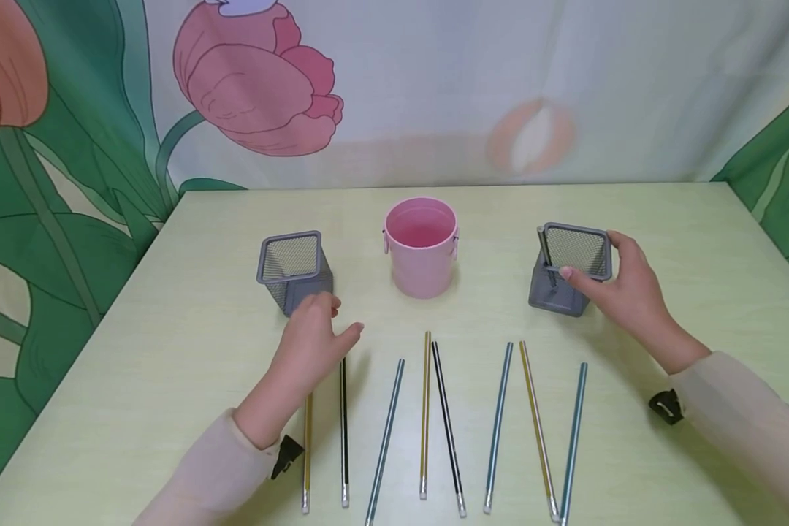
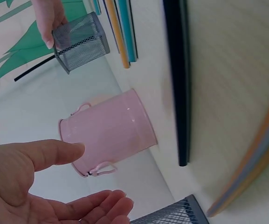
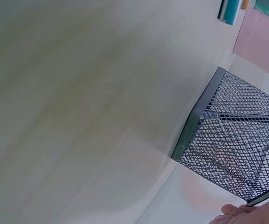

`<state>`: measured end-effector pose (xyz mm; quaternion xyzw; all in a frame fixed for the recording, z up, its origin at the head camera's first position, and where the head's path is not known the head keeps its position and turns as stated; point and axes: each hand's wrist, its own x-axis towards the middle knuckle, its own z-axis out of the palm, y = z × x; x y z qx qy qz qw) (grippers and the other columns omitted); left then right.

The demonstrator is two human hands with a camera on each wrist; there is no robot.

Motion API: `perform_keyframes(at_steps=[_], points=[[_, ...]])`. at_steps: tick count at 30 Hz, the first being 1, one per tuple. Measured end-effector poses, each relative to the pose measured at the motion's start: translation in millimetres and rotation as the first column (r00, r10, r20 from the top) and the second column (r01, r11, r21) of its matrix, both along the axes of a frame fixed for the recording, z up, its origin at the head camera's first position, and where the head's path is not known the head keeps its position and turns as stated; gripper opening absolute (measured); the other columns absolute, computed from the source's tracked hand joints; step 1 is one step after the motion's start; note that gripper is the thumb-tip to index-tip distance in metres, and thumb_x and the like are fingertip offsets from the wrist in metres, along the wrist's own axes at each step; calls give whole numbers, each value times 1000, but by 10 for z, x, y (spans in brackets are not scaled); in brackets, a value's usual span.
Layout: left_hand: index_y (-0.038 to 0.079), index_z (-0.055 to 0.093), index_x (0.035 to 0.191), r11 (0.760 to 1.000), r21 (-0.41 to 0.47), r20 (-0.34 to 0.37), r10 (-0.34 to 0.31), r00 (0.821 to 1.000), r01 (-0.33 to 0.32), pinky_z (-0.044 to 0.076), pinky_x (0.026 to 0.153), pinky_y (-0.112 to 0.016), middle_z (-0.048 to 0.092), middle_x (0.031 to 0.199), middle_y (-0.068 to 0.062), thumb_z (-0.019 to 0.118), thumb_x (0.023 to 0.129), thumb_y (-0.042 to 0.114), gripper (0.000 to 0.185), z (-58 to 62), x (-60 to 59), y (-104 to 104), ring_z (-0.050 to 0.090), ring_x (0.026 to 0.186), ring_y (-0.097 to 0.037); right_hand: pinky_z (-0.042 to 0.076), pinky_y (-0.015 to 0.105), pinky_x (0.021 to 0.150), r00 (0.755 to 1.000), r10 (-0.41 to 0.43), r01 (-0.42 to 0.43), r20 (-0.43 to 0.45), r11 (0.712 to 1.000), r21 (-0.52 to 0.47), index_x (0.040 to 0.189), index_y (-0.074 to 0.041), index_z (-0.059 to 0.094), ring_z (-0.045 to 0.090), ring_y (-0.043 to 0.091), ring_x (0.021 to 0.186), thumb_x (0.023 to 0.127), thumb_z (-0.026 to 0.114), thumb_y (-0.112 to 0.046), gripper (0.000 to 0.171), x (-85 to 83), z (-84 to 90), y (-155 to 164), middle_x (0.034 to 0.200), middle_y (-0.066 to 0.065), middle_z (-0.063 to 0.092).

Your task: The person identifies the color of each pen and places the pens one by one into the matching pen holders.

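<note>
While the left hand hovers with relaxed, unclenched fingers above the far ends of the leftmost pencils, grasping nothing, the left mesh holder stands just beyond it, toward the tabletop's left edge. Midway across, nearer the far edge, sits the pink bucket. Eight pencils lie in a row along the near edge. Toward the right edge, the right hand grasps the rim of the right mesh holder, which contains one grey pencil.
</note>
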<state>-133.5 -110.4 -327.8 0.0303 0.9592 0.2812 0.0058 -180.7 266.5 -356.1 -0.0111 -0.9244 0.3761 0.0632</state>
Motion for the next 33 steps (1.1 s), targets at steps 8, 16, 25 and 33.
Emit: perform_keyframes(at_steps=[8,16,25,33], points=[[-12,57,101,995,-100,2,-16,1000,16,52,71,-43,60,94,-23,66,86,17,34,-61,-7,-47,59,80,-33,30,65,102,1000,-6,6,9,1000,-3,146,7,18,31,49,131,88,63,-43,89,12,18,-4,145,32,29],[-8,57,93,991,-133,67,-20,998,28,49,60,-37,59,84,-18,66,86,20,30,-118,-22,-56,54,68,-26,30,65,101,1000,-6,6,8,1000,-6,146,7,18,32,49,130,88,63,-43,89,11,9,4,144,32,30],[-8,59,91,985,-173,135,-6,991,29,48,59,-36,60,83,-16,64,87,18,26,-146,-7,-61,54,68,-25,30,65,101,1000,0,0,2,1000,-2,146,7,18,32,49,130,88,63,-43,89,-9,-2,7,145,32,29],[-6,56,84,964,-263,157,-8,988,50,50,58,-39,59,81,-16,63,88,20,27,-171,-7,-43,55,68,-25,29,65,102,1000,-5,5,14,1000,-2,147,7,17,30,49,131,88,63,-44,90,-3,0,4,146,32,28]])
